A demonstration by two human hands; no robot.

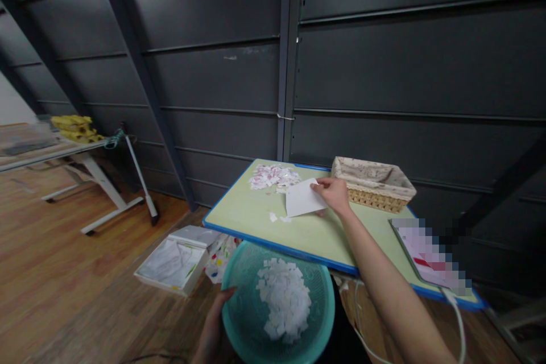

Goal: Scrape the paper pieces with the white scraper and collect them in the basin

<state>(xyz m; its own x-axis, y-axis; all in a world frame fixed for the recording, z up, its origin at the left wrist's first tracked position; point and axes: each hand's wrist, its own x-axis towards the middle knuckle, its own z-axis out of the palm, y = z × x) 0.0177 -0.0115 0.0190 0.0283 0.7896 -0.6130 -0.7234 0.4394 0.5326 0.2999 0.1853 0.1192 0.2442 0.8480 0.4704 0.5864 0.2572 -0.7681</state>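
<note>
The person's right hand [333, 193] pinches a white card [303, 199] between thumb and fingers, over the middle of the table [239, 213]. The left hand [216, 315] is curled at the left edge of a green bowl [239, 318], holding it with the thumb over the rim. White paper bits [285, 298] are heaped in the bowl. A pink and white pile [272, 176] lies behind the card, and a basket [377, 199] sits just beside the right hand.

No readable text, no legible labels or brands, no numbers or signs made out
</note>
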